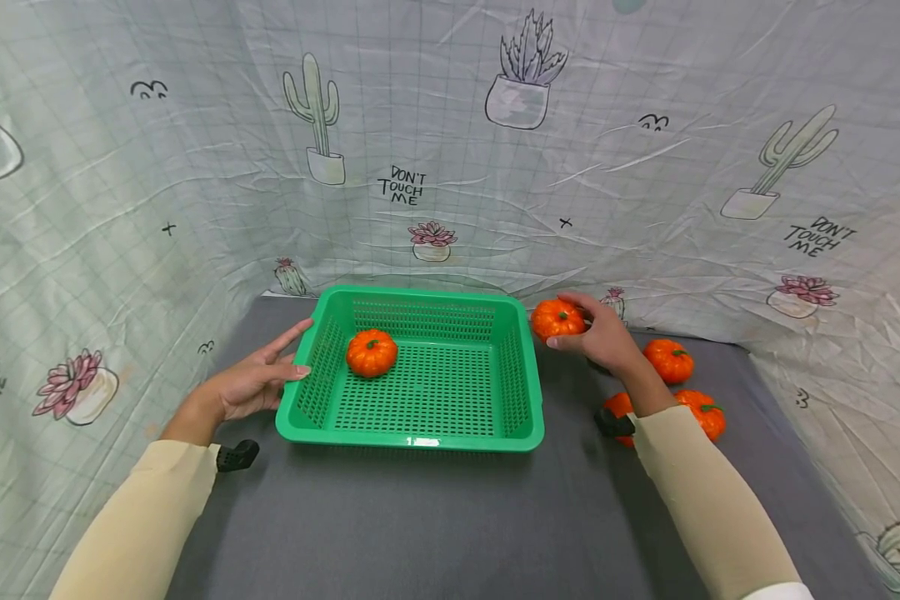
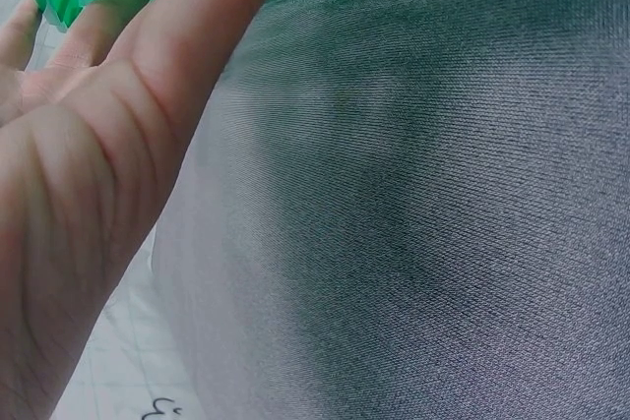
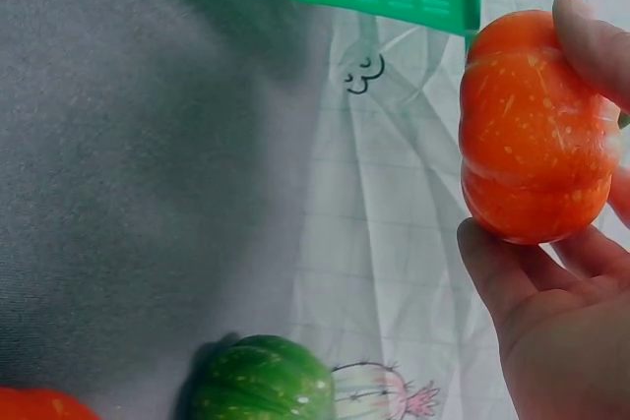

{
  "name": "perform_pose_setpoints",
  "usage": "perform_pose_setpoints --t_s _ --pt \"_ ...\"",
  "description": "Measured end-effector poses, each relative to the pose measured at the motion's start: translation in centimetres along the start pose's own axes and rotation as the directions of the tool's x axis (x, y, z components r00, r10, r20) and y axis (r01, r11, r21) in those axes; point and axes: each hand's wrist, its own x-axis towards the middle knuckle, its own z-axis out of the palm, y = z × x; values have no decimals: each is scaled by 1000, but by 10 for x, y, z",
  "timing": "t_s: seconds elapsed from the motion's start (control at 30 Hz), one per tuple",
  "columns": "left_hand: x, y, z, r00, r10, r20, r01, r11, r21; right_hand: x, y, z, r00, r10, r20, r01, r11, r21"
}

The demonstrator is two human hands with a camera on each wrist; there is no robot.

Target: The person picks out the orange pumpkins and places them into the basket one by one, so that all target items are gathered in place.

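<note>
A green plastic basket [image 1: 420,444] with slotted walls stands on the grey table, one small orange pumpkin [image 1: 372,353] inside at its left. My left hand [image 1: 258,379] is at the basket's left rim, fingers extended and thumb touching the edge. In the left wrist view the left hand [image 2: 108,115] reaches up to the basket's wall. Past the right rim, my right hand [image 1: 598,335] holds another orange pumpkin [image 1: 557,320] between thumb and fingers. The right wrist view shows this held pumpkin [image 3: 536,130] raised, close by the basket's corner.
More orange pumpkins lie right of the basket: one at the back [image 1: 669,361], one nearer [image 1: 702,414], and one partly behind the right wrist [image 1: 618,407]. A green pumpkin [image 3: 264,381] shows in the right wrist view. A printed cloth [image 1: 465,167] hangs behind the table.
</note>
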Motion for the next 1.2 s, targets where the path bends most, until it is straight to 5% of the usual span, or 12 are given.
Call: perform_pose_setpoints --t_s 1.2 --pt "0 -2 -2 1000 5 6 -5 1000 1 7 -36 16 989 -138 50 137 990 30"
